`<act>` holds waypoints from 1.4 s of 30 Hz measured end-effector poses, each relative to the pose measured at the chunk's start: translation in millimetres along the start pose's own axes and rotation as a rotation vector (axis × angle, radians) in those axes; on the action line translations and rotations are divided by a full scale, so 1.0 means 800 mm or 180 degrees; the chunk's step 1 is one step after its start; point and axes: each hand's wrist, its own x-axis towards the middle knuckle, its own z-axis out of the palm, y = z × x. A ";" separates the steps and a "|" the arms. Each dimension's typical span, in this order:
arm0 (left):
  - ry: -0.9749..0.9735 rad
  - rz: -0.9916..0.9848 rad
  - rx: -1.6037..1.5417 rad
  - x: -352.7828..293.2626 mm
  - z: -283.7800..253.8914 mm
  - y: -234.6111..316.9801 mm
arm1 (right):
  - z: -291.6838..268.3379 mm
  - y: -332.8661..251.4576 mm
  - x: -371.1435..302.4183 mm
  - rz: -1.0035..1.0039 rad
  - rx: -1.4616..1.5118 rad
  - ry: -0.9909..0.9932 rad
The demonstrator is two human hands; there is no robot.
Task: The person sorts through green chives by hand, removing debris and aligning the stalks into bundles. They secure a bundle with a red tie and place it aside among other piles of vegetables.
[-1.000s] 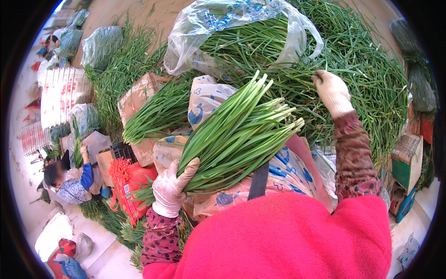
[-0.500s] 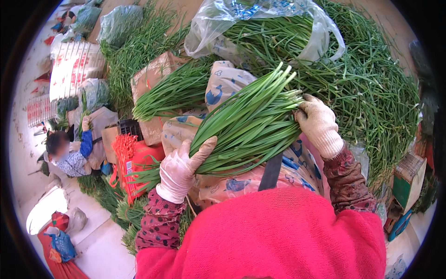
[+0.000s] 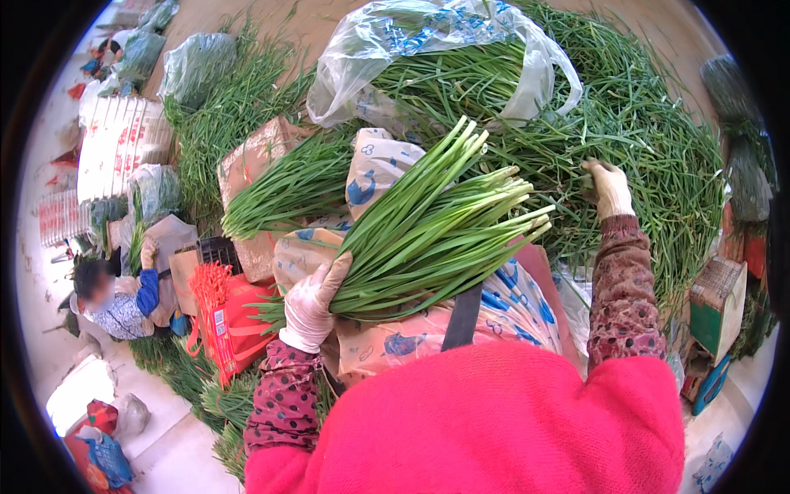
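A large bunch of green garlic chives [image 3: 428, 239] lies across my lap, pale cut ends fanned out to the upper right. My left hand [image 3: 311, 306], in a whitish glove, is closed round its leafy end with the thumb on top. Over the loose chive pile [image 3: 658, 181] on the right is my right hand [image 3: 609, 188], in a cream knit glove with dirty fingertips. Its fingers are curled in; whatever they hold, if anything, cannot be made out. Below the bunch, a patterned plastic apron [image 3: 395, 337] covers my lap.
A clear plastic bag [image 3: 346, 78] of chives lies open ahead. To the left, a neat chive bundle [image 3: 284, 185] rests on a cardboard box [image 3: 251, 156], with a red bag [image 3: 247, 317] nearby. Another person [image 3: 119, 300] sits farther left. A wooden-framed box [image 3: 717, 305] stands far right.
My right hand has let go of the bunch's cut ends and moved right over the loose pile. The cut ends now spread wider. My left hand keeps its hold.
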 end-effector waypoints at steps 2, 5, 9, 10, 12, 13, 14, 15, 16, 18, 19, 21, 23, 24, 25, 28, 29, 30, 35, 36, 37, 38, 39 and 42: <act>0.0034 -0.0015 -0.0157 -0.005 0.006 -0.010 | 0.044 -0.042 -0.052 -0.0184 -0.0560 -0.0900; -0.0028 -0.0118 -0.0379 0.003 0.013 -0.017 | 0.095 -0.087 -0.077 -0.0128 -0.1030 -0.2407; -0.0152 -0.0225 -0.0601 0.013 0.010 -0.019 | 0.154 -0.113 -0.083 -0.0452 -0.1481 -0.3382; -0.0180 -0.0297 -0.0647 0.011 0.008 -0.021 | 0.170 -0.110 -0.092 -0.0218 -0.0963 -0.3277; -0.0386 -0.0617 -0.1027 0.006 0.006 -0.023 | 0.180 -0.115 -0.097 -0.0069 -0.0760 -0.3153; -0.0488 -0.0771 -0.1231 0.004 0.006 -0.023 | 0.182 -0.114 -0.097 -0.0334 -0.0905 -0.3001; -0.0545 -0.0913 -0.1620 0.003 0.005 -0.024 | 0.183 -0.114 -0.096 -0.0597 -0.1047 -0.2844; -0.0609 -0.1039 -0.2030 0.004 0.004 -0.025 | 0.171 -0.120 -0.096 -0.0915 -0.0992 -0.2716; -0.0655 -0.1171 -0.2418 0.004 0.001 -0.024 | 0.163 -0.125 -0.094 -0.0887 -0.0764 -0.2293; -0.1125 -0.2029 -0.3310 -0.010 -0.001 -0.044 | 0.125 -0.129 -0.060 -0.1000 -0.0342 -0.1592; -0.1303 -0.2218 -0.3541 -0.005 -0.005 -0.047 | 0.100 -0.132 -0.050 -0.0964 -0.0214 -0.1146; -0.1202 -0.2626 -0.4432 0.006 -0.014 -0.042 | 0.057 -0.127 -0.023 -0.1013 -0.0316 -0.0649; -0.1348 -0.2696 -0.4960 0.000 -0.015 -0.053 | -0.011 -0.103 0.021 -0.0991 -0.0788 -0.0575; -0.1446 -0.2721 -0.5230 0.000 -0.015 -0.057 | -0.034 -0.091 0.034 -0.0870 -0.1083 -0.0547; -0.1100 -0.2807 -0.5290 0.007 -0.014 -0.045 | -0.037 -0.088 0.019 -0.1226 -0.2339 -0.0179; -0.1333 -0.2697 -0.5610 -0.005 -0.006 -0.058 | -0.016 -0.107 -0.048 -0.1494 -0.3914 -0.0046; -0.1327 -0.2730 -0.5609 -0.005 -0.009 -0.054 | 0.008 -0.124 -0.074 -0.1540 -0.3161 -0.0603; -0.1347 -0.2726 -0.5634 -0.004 -0.011 -0.050 | 0.023 -0.117 -0.077 -0.1863 -0.1592 -0.1382; -0.1411 -0.3005 -0.5985 -0.010 -0.013 -0.030 | 0.139 -0.162 -0.146 -0.1986 -0.0384 -0.3062; -0.1251 -0.3130 -0.6029 -0.008 -0.015 -0.018 | 0.149 -0.165 -0.148 -0.1697 -0.0370 -0.3245; -0.1299 -0.3078 -0.6151 -0.015 -0.009 -0.020 | 0.155 -0.165 -0.150 -0.1552 -0.0401 -0.3416; -0.1357 -0.3023 -0.6267 -0.022 -0.003 -0.023 | 0.160 -0.163 -0.150 -0.1405 -0.0436 -0.3585; -0.1482 -0.2961 -0.6456 -0.025 0.001 -0.023 | 0.161 -0.155 -0.150 -0.1361 -0.0273 -0.3624; -0.1640 -0.2875 -0.6443 -0.035 0.008 -0.025 | 0.164 -0.135 -0.133 -0.1288 -0.0362 -0.3691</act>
